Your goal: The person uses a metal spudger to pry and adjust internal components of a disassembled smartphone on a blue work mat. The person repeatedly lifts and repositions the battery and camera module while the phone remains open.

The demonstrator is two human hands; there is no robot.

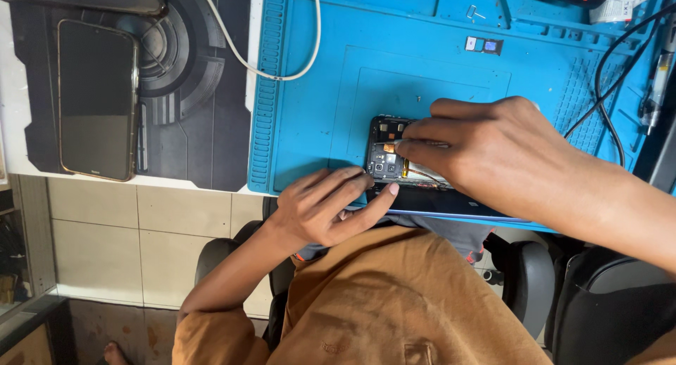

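left hand (pixel 320 206): fingers curled narrow, steadying opened black smartphone (pixel 387 161) at its edge | right hand (pixel 486 150): fingertips pinched on phone's internals | blue silicone repair mat (pixel 317 90) beneath

This looks like a phone fixing shop. A blue repair mat (pixel 317 90) covers the tabletop, an opened phone (pixel 391 157) lies on it, and another phone (pixel 97 101) waits nearby.

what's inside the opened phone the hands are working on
Inside the opened phone, camera modules, an orange flex strip and dark board parts show at its left end. The right hand covers the rest, and the left hand steadies the near corner on the blue mat.
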